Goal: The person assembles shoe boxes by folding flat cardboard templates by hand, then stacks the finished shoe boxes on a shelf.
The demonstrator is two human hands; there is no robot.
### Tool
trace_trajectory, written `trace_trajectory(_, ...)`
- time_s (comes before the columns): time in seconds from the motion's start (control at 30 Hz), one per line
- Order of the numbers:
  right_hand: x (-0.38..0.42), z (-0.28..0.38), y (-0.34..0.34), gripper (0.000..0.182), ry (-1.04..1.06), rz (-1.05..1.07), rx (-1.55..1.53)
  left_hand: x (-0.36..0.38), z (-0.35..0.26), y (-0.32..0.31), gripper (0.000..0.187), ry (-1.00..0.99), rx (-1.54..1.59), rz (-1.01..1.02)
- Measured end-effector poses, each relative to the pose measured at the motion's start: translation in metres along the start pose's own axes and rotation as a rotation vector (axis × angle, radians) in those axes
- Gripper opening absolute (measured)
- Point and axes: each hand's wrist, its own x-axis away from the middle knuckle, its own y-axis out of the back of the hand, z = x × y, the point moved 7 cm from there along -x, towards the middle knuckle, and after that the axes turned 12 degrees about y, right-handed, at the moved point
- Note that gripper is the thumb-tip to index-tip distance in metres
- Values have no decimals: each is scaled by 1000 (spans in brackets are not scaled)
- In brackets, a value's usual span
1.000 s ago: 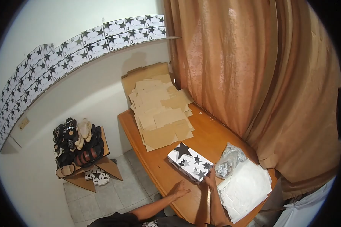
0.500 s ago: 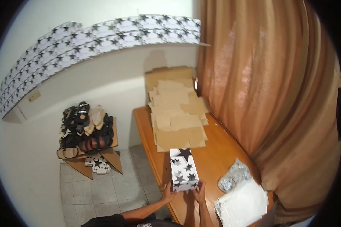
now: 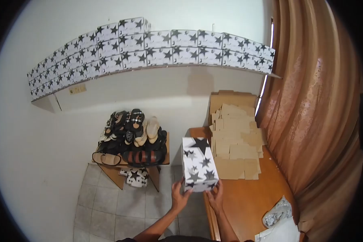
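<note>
A white shoebox (image 3: 198, 164) printed with black and grey stars is held up between my two hands, closed, its long side pointing away from me. My left hand (image 3: 180, 195) grips its near left corner. On the near right corner is my right hand (image 3: 215, 197), thumb on the near end and fingers along the side. The box hangs over the left edge of the wooden table (image 3: 240, 201), partly above the tiled floor. What it contains is hidden.
Matching star boxes (image 3: 132, 59) line a wall shelf. Below, a small stand (image 3: 166, 153) bears a pile of shoes (image 3: 137, 131), with star-printed boxes (image 3: 135, 177) beneath. Flattened cardboard (image 3: 236, 149) covers the table's far end; a clear plastic bag (image 3: 278, 211) and white sheets (image 3: 280, 232) lie nearer. A curtain (image 3: 310, 101) hangs right.
My view has swung left towards the shelf and the shoes. Both hands have carried the shoebox left, from over the table to its left edge, keeping their grip.
</note>
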Motion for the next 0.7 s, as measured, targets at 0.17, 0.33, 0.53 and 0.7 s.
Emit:
trace_trajectory(0.17, -45, 31, -66, 88, 186, 49, 48, -48, -38, 63, 66, 26, 119, -58)
trace_trajectory(0.33, -87, 94, -113, 86, 324, 30, 88, -99, -72, 112, 64, -112, 263, -89)
trace_trajectory(0.53, -143, 170, -141, 85, 638, -36, 151, -145, -129, 151, 64, -296, 426, -69)
trace_trajectory(0.7, -204, 228, -156, 89, 903, -84, 260, -195, -192, 165, 69, -493, 658, -137)
